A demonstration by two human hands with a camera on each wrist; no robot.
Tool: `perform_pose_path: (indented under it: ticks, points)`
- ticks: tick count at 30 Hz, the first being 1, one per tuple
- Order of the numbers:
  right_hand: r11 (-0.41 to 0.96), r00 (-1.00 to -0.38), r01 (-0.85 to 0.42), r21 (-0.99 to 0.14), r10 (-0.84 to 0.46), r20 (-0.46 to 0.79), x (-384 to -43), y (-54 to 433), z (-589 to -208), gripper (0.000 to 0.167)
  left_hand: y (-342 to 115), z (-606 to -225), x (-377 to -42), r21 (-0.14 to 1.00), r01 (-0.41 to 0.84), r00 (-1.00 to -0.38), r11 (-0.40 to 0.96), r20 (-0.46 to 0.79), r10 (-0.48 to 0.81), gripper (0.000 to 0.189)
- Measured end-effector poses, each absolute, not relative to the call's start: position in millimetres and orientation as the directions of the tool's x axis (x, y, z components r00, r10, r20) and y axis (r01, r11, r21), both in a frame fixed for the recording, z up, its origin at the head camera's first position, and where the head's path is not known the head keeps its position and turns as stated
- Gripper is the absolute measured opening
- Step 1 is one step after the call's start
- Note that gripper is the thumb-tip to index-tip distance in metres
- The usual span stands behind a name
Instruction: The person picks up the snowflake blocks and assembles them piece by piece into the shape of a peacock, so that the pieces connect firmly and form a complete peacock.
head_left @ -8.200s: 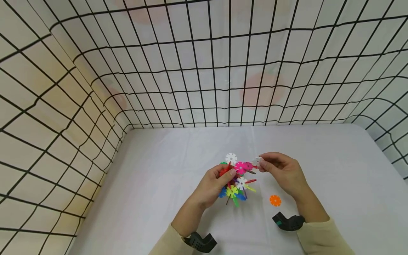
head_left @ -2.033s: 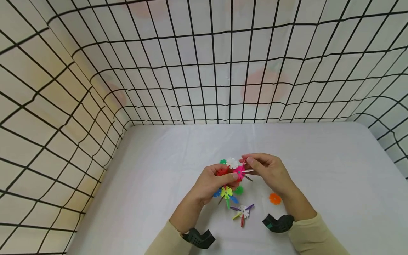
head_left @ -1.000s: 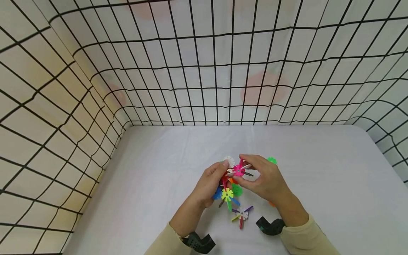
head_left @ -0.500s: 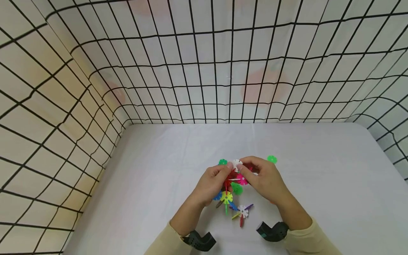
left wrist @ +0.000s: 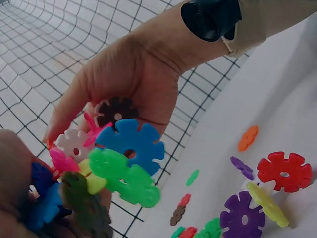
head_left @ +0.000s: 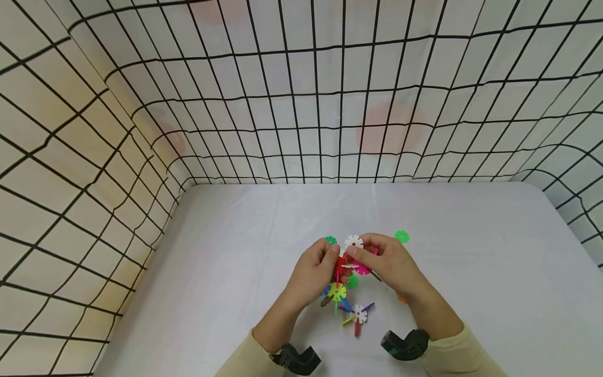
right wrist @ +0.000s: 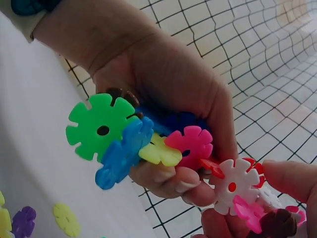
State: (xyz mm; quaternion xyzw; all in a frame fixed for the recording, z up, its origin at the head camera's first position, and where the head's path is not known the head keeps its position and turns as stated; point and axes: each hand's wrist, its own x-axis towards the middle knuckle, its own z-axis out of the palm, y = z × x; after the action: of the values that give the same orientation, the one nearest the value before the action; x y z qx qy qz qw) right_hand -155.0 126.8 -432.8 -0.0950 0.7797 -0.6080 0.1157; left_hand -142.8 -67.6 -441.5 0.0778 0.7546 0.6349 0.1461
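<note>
A many-coloured cluster of slotted snowflake discs is between both hands. My left hand (head_left: 308, 275) grips its left side, thumb over the red discs (head_left: 340, 267). Below hang a yellow disc (head_left: 336, 291), a blue disc (right wrist: 124, 153) and a green disc (right wrist: 96, 126). My right hand (head_left: 393, 264) pinches the right part: a white disc (head_left: 354, 242) stands at its thumb tip, with pink discs (head_left: 361, 268) under its fingers. In the right wrist view, the white disc (right wrist: 233, 186) touches a red one. Palms hide the cluster's inner joints.
A small star of a white disc (head_left: 360, 314) with purple, yellow and red discs lies on the white tabletop (head_left: 235, 251). A loose green disc (head_left: 402, 236) lies beyond the right hand. The right wrist partly covers an orange disc (head_left: 402, 299). Black wire mesh (head_left: 301, 104) surrounds the table.
The white-centred star has come off the cluster and now lies on the table. The right hand has moved left, from a pale disc at the cluster's right side to the upright white one.
</note>
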Motion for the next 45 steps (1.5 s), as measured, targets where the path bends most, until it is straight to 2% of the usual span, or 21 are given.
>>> perform_pose_path:
  ticks: [5,8,16,24,30,34,37,39,41,43,45]
  points:
    - [0.212,-0.942,-0.017,-0.977,-0.33,-0.055,-156.8,131.0,-433.4,0.026,-66.9,-442.1,-140.7,0.973,0.054,-0.951,0.224,-0.018,0.309,0.031]
    - [0.21,-0.932,-0.032,-0.977,-0.358,-0.047,-157.9,133.1,-432.3,0.026,-65.4,-443.7,-140.3,0.976,0.073,-0.954,0.206,0.008,0.3,0.03]
    - [0.326,-0.935,-0.003,-0.945,-0.336,-0.113,-161.3,138.6,-426.3,0.029,-63.8,-445.5,-144.7,0.989,-0.023,-0.947,0.143,-0.068,0.313,0.036]
    - [0.365,-0.962,-0.049,-0.93,-0.266,-0.053,-160.2,133.3,-422.0,0.041,-67.1,-443.9,-151.6,0.989,-0.023,-0.953,0.148,-0.066,0.297,0.037]
    - [0.477,-0.971,-0.065,-0.876,-0.234,-0.056,-156.3,127.5,-418.8,0.046,-68.9,-442.5,-152.5,0.989,-0.018,-0.958,0.145,-0.058,0.28,0.034]
    - [0.455,-0.966,-0.117,-0.883,-0.258,-0.005,-158.3,134.7,-421.4,0.054,-73.5,-442.8,-153.1,0.991,-0.045,-0.968,0.127,-0.075,0.24,0.037]
    - [0.426,-0.964,-0.111,-0.898,-0.264,-0.007,-162.7,142.6,-425.8,0.051,-77.9,-443.2,-155.7,0.994,-0.076,-0.979,0.083,-0.09,0.183,0.039]
    - [0.457,-0.95,-0.088,-0.885,-0.306,-0.064,-164.0,146.5,-429.3,0.043,-81.1,-442.6,-157.9,0.994,-0.104,-0.984,0.02,-0.106,0.146,0.039]
    - [0.555,-0.907,-0.096,-0.826,-0.39,-0.157,-162.4,147.6,-433.7,0.03,-84.3,-441.6,-159.7,0.989,-0.135,-0.985,-0.06,-0.127,0.118,0.038]
    - [0.656,-0.827,-0.125,-0.744,-0.483,-0.287,-157.9,144.9,-438.7,0.015,-87.3,-440.3,-160.6,0.981,-0.155,-0.984,-0.115,-0.143,0.101,0.039]
    - [0.727,-0.743,-0.193,-0.659,-0.548,-0.386,-151.7,139.5,-444.1,0.013,-89.3,-439.3,-161.1,0.974,-0.161,-0.984,-0.156,-0.147,0.097,0.039]
